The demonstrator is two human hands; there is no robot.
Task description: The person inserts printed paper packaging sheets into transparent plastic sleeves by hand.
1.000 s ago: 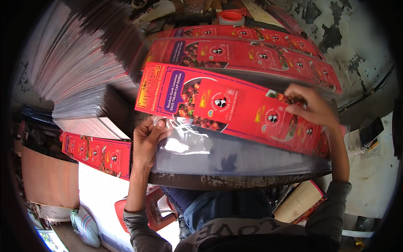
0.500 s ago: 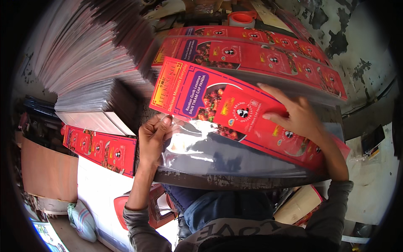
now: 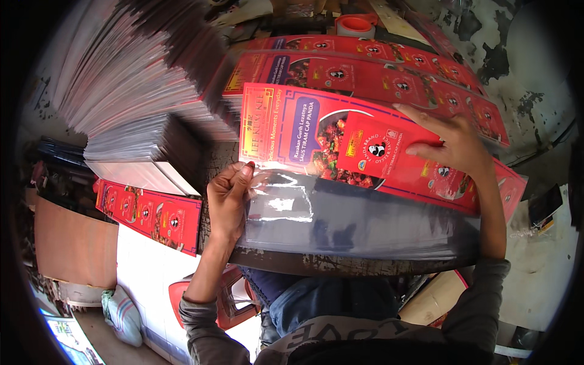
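Note:
A long red printed sheet (image 3: 383, 149) with food pictures lies at a slight tilt over a stack of clear plastic sleeves (image 3: 359, 222) at the table's front. My right hand (image 3: 459, 146) grips the sheet towards its right end, thumb on its face and forefinger reaching to the upper edge; the other fingers are partly hidden. At the sheet's lower left corner, my left hand (image 3: 228, 198) is closed, thumb against forefinger, pinching the corner of the top plastic sleeve. Glare covers part of that sleeve.
Behind lie rows of similar red sheets (image 3: 389, 79), with a red tape roll (image 3: 356, 25) beyond. Tall stacks of sheets (image 3: 128, 79) lean at the left, above another red sheet (image 3: 152, 216). A red plastic stool (image 3: 228, 304) stands below the table edge.
The red sheet has swung closer to level, and its left end has shifted right and slightly down. My right hand has moved right with it; my left hand stays near the sleeve's corner.

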